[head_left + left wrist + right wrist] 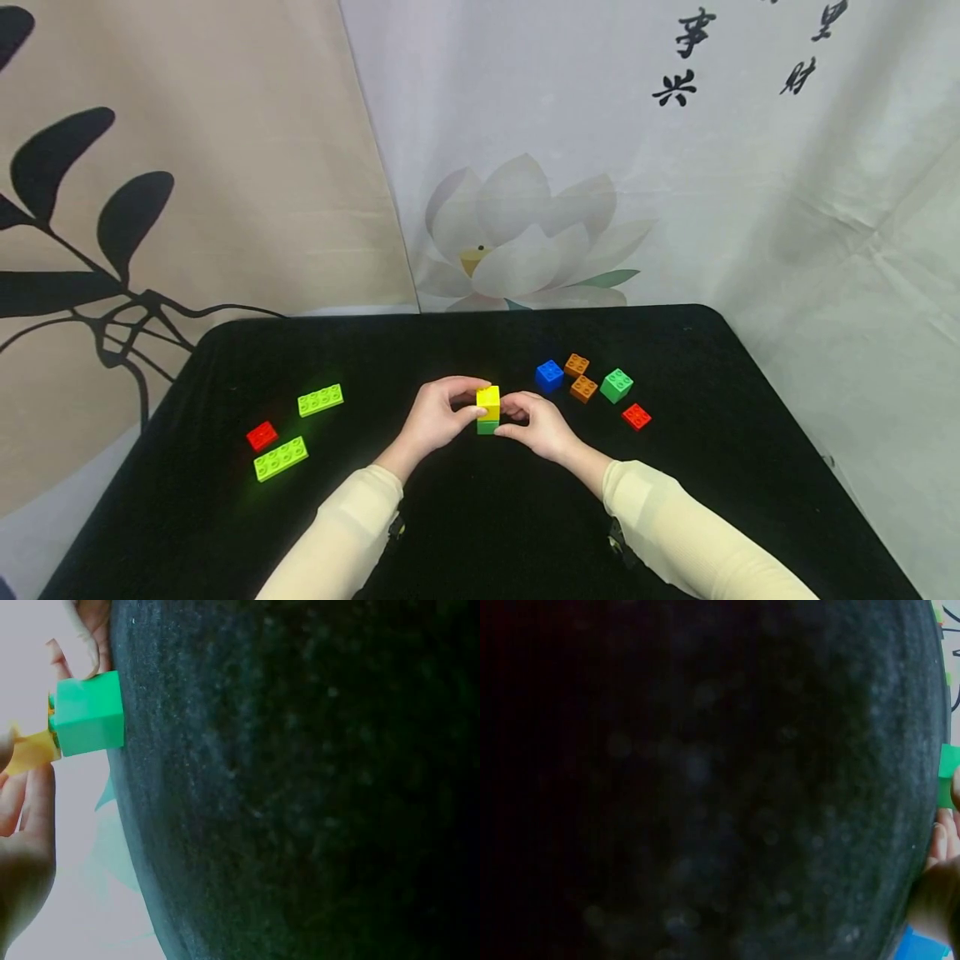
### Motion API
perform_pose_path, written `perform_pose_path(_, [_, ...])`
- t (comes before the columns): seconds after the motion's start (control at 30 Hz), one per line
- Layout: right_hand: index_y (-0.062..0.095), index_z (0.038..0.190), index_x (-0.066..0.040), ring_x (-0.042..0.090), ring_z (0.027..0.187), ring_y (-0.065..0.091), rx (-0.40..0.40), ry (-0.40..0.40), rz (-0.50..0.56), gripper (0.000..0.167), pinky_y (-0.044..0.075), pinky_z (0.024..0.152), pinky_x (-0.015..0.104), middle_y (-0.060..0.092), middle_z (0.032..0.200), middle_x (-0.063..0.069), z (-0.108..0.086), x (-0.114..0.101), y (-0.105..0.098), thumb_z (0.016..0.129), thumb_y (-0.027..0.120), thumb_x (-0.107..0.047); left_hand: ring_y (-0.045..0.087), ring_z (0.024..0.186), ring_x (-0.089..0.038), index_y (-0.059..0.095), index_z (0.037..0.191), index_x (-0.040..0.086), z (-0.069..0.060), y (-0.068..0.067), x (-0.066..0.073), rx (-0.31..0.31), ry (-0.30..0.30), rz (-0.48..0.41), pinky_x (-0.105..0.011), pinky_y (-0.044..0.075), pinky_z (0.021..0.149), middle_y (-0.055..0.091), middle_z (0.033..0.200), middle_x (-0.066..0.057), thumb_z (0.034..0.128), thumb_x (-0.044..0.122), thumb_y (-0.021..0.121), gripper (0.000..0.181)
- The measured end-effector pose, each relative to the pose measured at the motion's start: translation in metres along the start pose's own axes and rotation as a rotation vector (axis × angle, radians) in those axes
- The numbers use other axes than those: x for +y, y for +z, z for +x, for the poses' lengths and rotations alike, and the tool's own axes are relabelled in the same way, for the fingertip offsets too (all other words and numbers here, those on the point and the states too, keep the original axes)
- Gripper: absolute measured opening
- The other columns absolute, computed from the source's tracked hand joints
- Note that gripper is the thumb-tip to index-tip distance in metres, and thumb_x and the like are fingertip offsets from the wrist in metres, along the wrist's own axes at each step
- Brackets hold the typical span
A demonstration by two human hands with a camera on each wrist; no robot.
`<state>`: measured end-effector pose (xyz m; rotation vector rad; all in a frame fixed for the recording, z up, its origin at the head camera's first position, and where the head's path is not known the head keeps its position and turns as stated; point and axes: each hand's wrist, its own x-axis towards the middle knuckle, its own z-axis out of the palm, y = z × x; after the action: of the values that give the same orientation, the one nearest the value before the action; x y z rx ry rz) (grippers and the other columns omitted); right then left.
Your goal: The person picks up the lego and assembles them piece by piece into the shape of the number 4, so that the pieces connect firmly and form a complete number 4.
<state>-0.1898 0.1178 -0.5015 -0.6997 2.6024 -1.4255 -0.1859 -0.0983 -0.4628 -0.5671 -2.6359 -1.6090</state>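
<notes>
A yellow block (488, 402) sat over a green block (487, 427), both in a person's grip

The pair was upright in front of the person, near the middle of the worktop (487, 521). The left hand (441, 410) was partly closed, pinching the yellow block between thumb and fingers. The right hand (546, 428) was also partly closed, its thumb and fingers pinching the green block below. In the left wrist view, green studs showed in a narrow seam between the two. Whether the pair touched the worktop, I cannot tell.

To the left lay a far lime block (321, 400) and a near lime block (281, 458), with a left red block (262, 436) just beside the latter. To the right were a blue block (550, 376), a rear orange block (577, 365), a front orange block (583, 388), a second green block (617, 386) and a right red block (637, 417). Behind the worktop hung a pale cloth (525, 100) printed with a lotus.
</notes>
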Motion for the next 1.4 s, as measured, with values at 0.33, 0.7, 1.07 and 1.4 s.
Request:
perform_pose_path(0.33, [0.067, 0.116, -0.007, 0.019, 0.098, 0.063, 0.002, -0.003, -0.006, 0.032, 0.054, 0.089, 0.036, 0.066, 0.109, 0.004, -0.0009, 0.0019, 0.0003, 0.087, 0.078, -0.017, 0.068, 0.099, -0.018, 0.072, 0.116, 0.011, -0.0044, 0.0035, 0.0006, 0.03, 0.017, 0.053, -0.031, 0.055, 0.088, 0.07, 0.113, -0.002, 0.0819, 0.004, 0.08, 0.036])
perform_pose_path(0.7, [0.067, 0.115, -0.005, 0.019, 0.097, 0.064, 0.01, 0.001, -0.009, 0.031, 0.054, 0.089, 0.032, 0.067, 0.108, 0.005, -0.0012, 0.0036, -0.0007, 0.087, 0.078, -0.014, 0.065, 0.099, -0.018, 0.074, 0.114, 0.011, -0.0046, 0.0068, 0.002, 0.039, 0.075, 0.116, -0.031, 0.055, 0.088, 0.071, 0.111, -0.001, 0.0791, 0.004, 0.083, 0.036])
perform_pose_path(1.07, [0.067, 0.116, -0.006, 0.019, 0.097, 0.064, 0.006, 0.004, -0.004, 0.031, 0.055, 0.089, 0.035, 0.067, 0.109, 0.005, -0.0015, 0.0027, 0.0006, 0.088, 0.077, -0.015, 0.068, 0.102, -0.021, 0.072, 0.116, 0.009, -0.0046, 0.0045, 0.0004, 0.016, 0.015, 0.05, -0.033, 0.055, 0.088, 0.07, 0.113, -0.005, 0.0813, 0.003, 0.08, 0.036])
perform_pose_path(1.4, [0.067, 0.115, -0.006, 0.019, 0.096, 0.064, 0.008, -0.01, -0.003, 0.031, 0.054, 0.088, 0.033, 0.067, 0.107, 0.005, -0.0004, 0.0001, -0.0001, 0.087, 0.078, -0.015, 0.067, 0.102, -0.021, 0.073, 0.116, 0.011, -0.0032, 0.003, 0.0023, 0.014, 0.016, 0.098, -0.033, 0.055, 0.089, 0.07, 0.114, -0.003, 0.0805, 0.005, 0.082, 0.037])
